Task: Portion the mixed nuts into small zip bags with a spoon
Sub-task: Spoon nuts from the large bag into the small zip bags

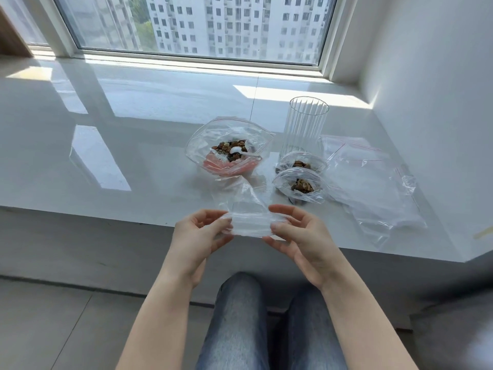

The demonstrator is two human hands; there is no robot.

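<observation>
Spanning the middle of the frame, a glossy white window ledge beneath a wide window facing pale apartment blocks. Lying flat at right of centre, a loose heap of empty clear zip bags with red seal strips. Standing open at centre, a large zip bag of mixed nuts, mouth upward, a white spoon resting on the nuts with its handle running to the right. Upright just right of it, a ribbed clear glass. In front of the glass, two small filled bags, mouths open upward, touching each other. Held at lower centre, just over the ledge's near edge, an empty small zip bag, long axis left to right, mouth toward the camera, body trailing away toward the large bag. Pinching its left end, left hand; pinching its right end, right hand, fingers curled. No readable writing or brand on anything.
</observation>
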